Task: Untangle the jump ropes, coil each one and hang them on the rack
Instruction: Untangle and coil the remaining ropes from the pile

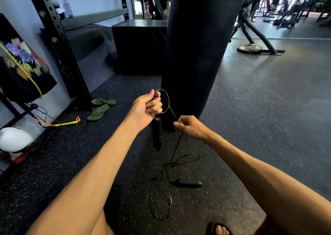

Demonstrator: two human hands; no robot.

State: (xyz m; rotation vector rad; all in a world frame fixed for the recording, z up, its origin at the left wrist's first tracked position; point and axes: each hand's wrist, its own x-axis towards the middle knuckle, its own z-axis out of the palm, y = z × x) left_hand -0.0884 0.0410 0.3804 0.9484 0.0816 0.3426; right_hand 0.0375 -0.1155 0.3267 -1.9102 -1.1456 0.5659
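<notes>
Nearest, slack rope [172, 164] and one handle [188, 183] lie on the mat [71, 163]. Right hand [191, 127] pinches the rope rising from there. Left hand [146, 107] grips a small coil, second handle [157, 136] hanging below. Bag [197, 46] stands behind.

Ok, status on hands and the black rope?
Left hand grips handle plus one loop. Right hand pinches rope. Rest loose on floor. Punching bag close ahead.

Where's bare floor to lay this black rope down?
Free: the speckled mat between the green sandals and the loose cord, and the grey floor right of the punching bag. Crowded: cord loops and handle straight ahead.
</notes>
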